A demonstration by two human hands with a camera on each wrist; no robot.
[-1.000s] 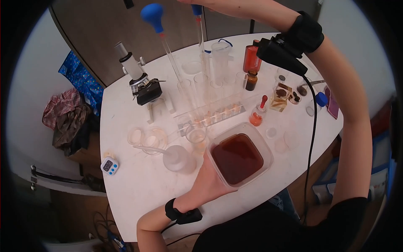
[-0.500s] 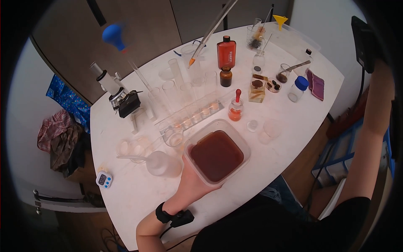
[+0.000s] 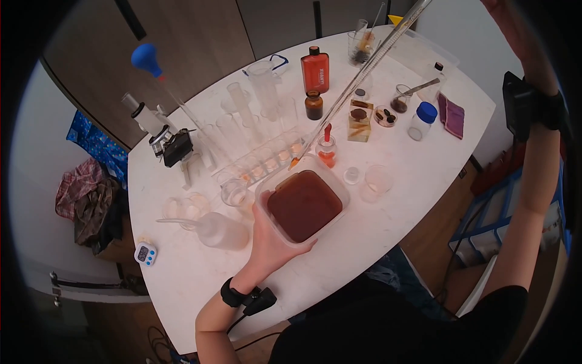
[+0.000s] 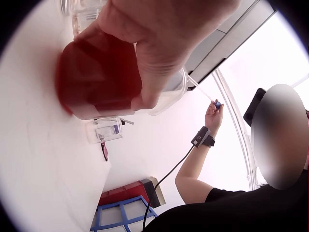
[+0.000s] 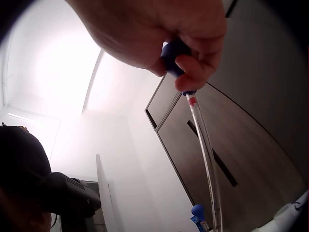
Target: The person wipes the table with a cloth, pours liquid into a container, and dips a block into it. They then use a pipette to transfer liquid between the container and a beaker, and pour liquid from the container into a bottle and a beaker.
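Note:
My left hand [image 3: 273, 242] holds the side of a square clear plastic container [image 3: 344, 193], its fingers and thumb spread against the walls. Dark red-brown liquid [image 3: 305, 206] partly fills the container, which in the left wrist view sits low at the table. High at the upper right, my right hand [image 5: 169, 29] pinches the blue rubber bulb [image 5: 175, 57] of a long glass pipette [image 3: 364, 76]. The pipette slants down to the left across the head view, its orange-tinted tip overlapping the container's far rim. Only part of the right hand shows in the head view.
Beyond the container stands a test tube rack [image 3: 267, 162]; a second blue-bulbed pipette [image 3: 145, 59] leans behind it. Left are a wash bottle [image 3: 221, 230] and a microscope [image 3: 157, 133]. A red-capped dropper bottle [image 3: 326, 151], brown bottle [image 3: 313, 106] and blue-capped jar [image 3: 422, 121] stand farther right.
The right hand has lifted its pipette from among the tubes and swung it right, then lowered its tip toward the container. The left hand keeps hold of the container while the head view has shifted.

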